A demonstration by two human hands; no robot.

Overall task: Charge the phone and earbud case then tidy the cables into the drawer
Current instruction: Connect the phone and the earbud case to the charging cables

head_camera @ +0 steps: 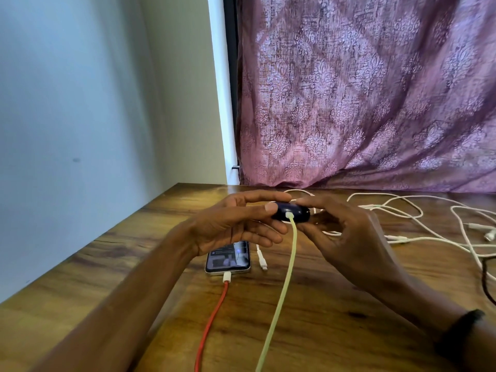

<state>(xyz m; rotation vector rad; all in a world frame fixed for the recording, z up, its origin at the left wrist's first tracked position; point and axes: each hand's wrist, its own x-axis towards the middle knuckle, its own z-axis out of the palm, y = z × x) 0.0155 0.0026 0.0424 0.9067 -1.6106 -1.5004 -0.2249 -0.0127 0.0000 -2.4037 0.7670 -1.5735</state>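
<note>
From the head camera, both hands hold the dark earbud case [291, 214] above the middle of the desk [335, 318]: left hand [236, 226] pinching its left end, right hand [346, 237] gripping its right. A pale green cable [284, 285] is plugged into it. The phone [228, 257], on a red cable [212, 323], lies below the left hand; white cables [418, 226] sprawl toward the right edge.

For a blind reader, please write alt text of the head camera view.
Both hands, left and right, hold a dark earbud case with a pale green cable plugged in, above a wooden table. A phone lies there on a red cable.
</note>
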